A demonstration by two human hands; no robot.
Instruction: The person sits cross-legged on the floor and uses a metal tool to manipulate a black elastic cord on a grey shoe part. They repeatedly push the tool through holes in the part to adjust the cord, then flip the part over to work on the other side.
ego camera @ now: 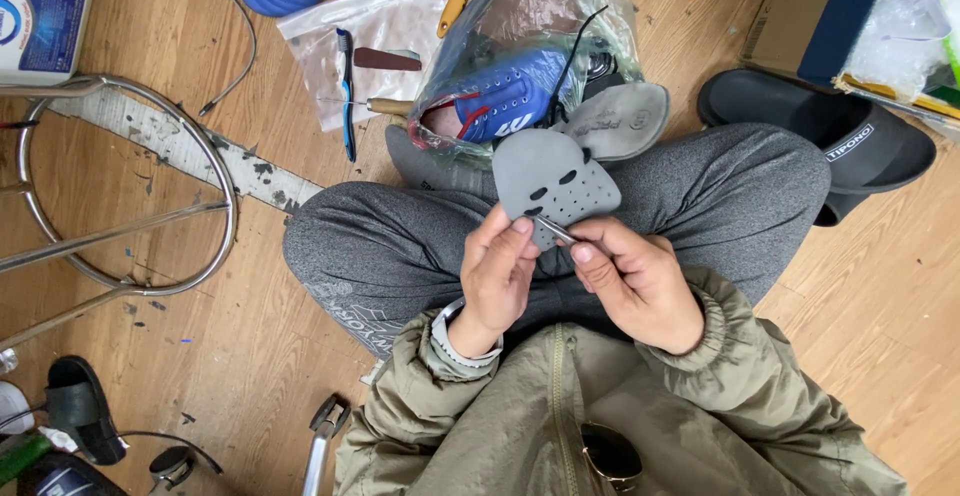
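I sit cross-legged on a wooden floor in grey trousers and an olive jacket. My left hand (498, 274) pinches the near end of a grey insole (553, 173) with several punched holes, held upright over my lap. My right hand (635, 281) grips a thin metal tool (553, 229) whose tip touches the insole's lower edge. Just beyond my knees lies a clear plastic bag (530, 26) holding a blue sports shoe (505, 106), with a second grey insole (625, 116) beside it.
A blue toothbrush (345, 91) and a zip bag (365, 36) lie at the back left. A chrome stool ring (130, 186) stands left. Black slippers (830, 131) and a cardboard box (800, 16) sit right. Another black slipper (85, 406) and tools (320, 436) lie near left.
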